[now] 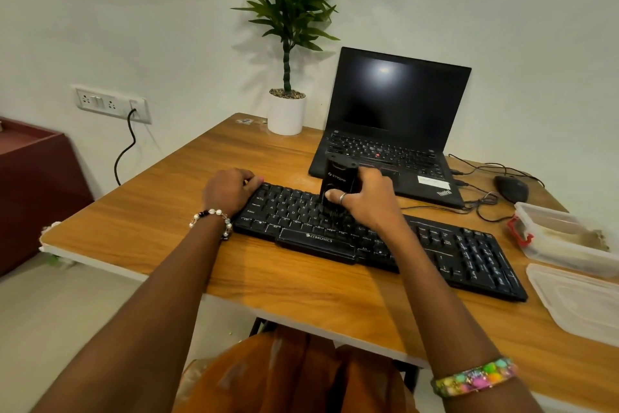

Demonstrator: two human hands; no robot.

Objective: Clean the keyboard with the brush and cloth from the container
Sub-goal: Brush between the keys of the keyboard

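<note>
Two hands work at the keyboard, which lies across the table in front of the laptop. The left hand rests curled on the keyboard's far left corner, steadying it. The right hand grips the brush upright, bristles down on the middle letter rows. Pressing too hard could pop a keycap or merely push dust deeper between keys. If the left hand lifts, the keyboard may slide toward the table's near edge. The container sits open at the right, just beside the lid; a wide sweep could flick debris into it.
</note>
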